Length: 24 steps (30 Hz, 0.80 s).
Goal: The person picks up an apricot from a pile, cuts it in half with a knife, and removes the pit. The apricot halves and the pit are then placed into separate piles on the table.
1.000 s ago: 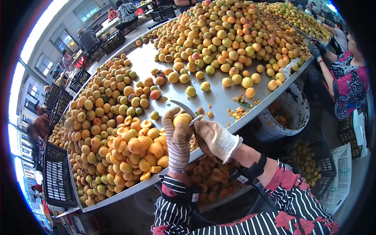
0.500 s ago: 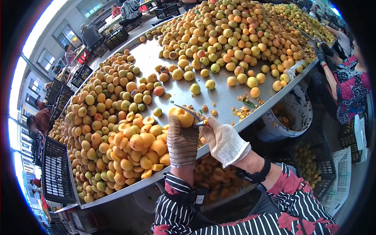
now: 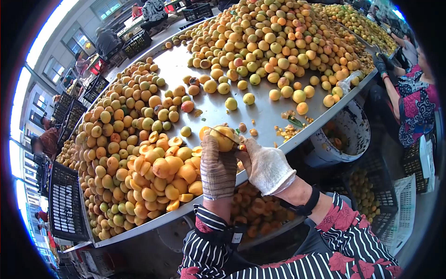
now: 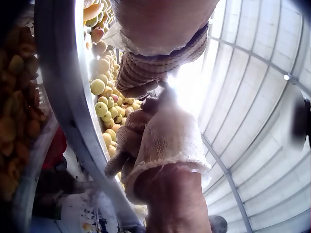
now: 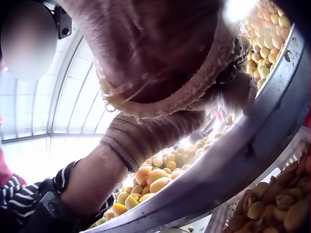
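Note:
My gloved left hand (image 3: 217, 169), in a brown-striped knit glove, grips an apricot (image 3: 224, 140) above the near edge of the metal table. The fruit's pale orange flesh is exposed, and a cut piece stands out at its left side. In a whitish work glove, my right hand (image 3: 268, 169) holds a small knife (image 3: 242, 147) by its handle, the thin blade lying across the apricot. Both wrist views show the hands close together, with the apricot and blade mostly hidden. Just left of the left hand lies a heap of halved apricots (image 3: 160, 171).
Whole apricots (image 3: 260, 46) are piled across the metal table (image 3: 218, 111). Below its rim are a container of halves (image 3: 260, 214) and a dirty white bucket (image 3: 341, 135). A black crate (image 3: 67, 204) stands at the left. Another person (image 3: 413, 97) is at the right.
My left hand has turned from wrapping over the apricot to gripping it from below. The apricot has been cut open, and the knife blade has shifted from beside it to across its flesh.

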Available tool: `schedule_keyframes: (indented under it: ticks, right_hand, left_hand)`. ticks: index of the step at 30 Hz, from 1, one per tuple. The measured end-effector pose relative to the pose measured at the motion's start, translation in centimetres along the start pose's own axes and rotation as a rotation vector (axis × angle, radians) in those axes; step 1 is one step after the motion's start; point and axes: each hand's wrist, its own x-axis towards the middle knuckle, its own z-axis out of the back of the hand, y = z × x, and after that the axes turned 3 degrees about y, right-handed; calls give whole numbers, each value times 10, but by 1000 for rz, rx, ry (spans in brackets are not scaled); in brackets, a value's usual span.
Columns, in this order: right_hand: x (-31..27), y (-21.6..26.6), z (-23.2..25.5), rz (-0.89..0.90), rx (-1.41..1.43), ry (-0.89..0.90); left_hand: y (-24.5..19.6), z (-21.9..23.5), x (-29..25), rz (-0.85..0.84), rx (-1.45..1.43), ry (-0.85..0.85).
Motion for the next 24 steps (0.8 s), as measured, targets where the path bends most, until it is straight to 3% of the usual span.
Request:
schedule_keyframes:
  ticks: [4, 11, 15, 17, 21, 23, 24]
  right_hand:
    - [-2, -3, -10, -20, -13, -39]
    - [-2, 0, 6, 11, 108, 65]
    - [-9, -7, 15, 52, 182, 104]
    - [-12, -5, 16, 31, 174, 122]
    - [-18, 0, 6, 20, 225, 22]
    - [-19, 2, 3, 26, 291, -17]
    - [-19, 3, 3, 31, 306, -22]
  left_hand:
    - [0, -4, -2, -41, 94, 10]
    - [-6, -8, -4, -132, 226, 58]
    - [-19, -15, -10, -145, 445, 80]
    - [-26, -19, -13, -129, 841, 57]
    - [-16, -15, -14, -173, 660, 18]
    - [-8, -11, -16, -91, 258, 151]
    - [0, -20, -20, -61, 133, 101]
